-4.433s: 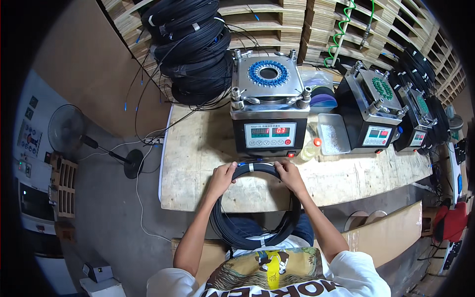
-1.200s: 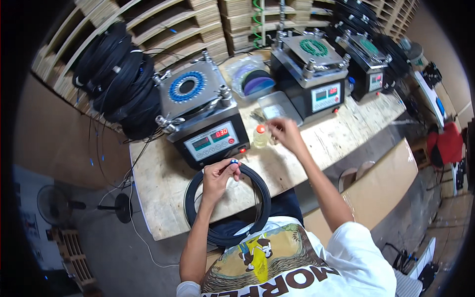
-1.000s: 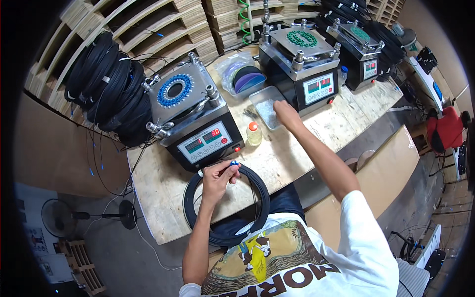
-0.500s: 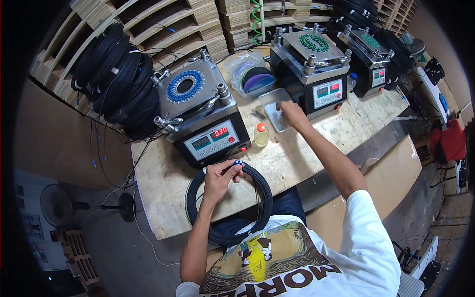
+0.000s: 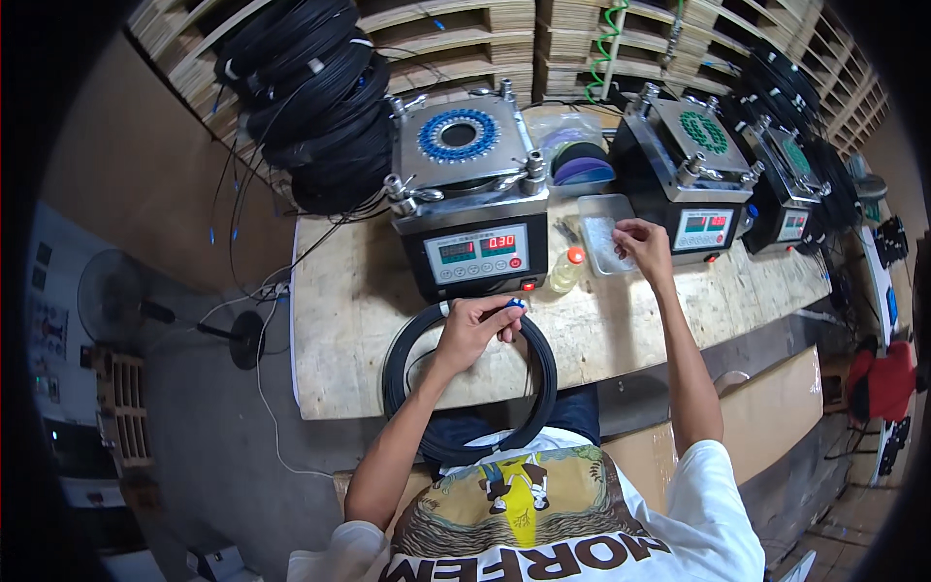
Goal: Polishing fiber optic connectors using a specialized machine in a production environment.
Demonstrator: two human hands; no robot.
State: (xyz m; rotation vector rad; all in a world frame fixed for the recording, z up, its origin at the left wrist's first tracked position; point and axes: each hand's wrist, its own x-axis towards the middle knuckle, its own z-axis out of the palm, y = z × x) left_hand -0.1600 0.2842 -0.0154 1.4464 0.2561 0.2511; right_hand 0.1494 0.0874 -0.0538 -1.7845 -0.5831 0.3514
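Note:
My left hand (image 5: 470, 335) pinches small blue connectors (image 5: 517, 306) between thumb and fingers, just above a coil of black cable (image 5: 395, 373). That coil lies partly on the table's front edge and partly over my lap. On the right, my right hand (image 5: 644, 244) is closed in a pinch at the near right side of a clear plastic tray (image 5: 590, 206) holding tiny pale pieces. Whatever its fingertips hold is too small to make out. Between the hands stands a small bottle (image 5: 565, 274) of yellowish liquid with an orange cap.
A polishing machine (image 5: 465, 218) with a ring of blue connectors stands behind my left hand. Two similar machines with green pieces, one of them a nearer machine (image 5: 679, 184), stand to the right. Coloured discs (image 5: 582, 167) and stacked cable coils (image 5: 310, 107) lie at the back.
My right hand has lifted out of the tray's middle and drawn back toward me. The left hand keeps its hold on the connectors. The whole view has shifted, carrying the table scene rightward.

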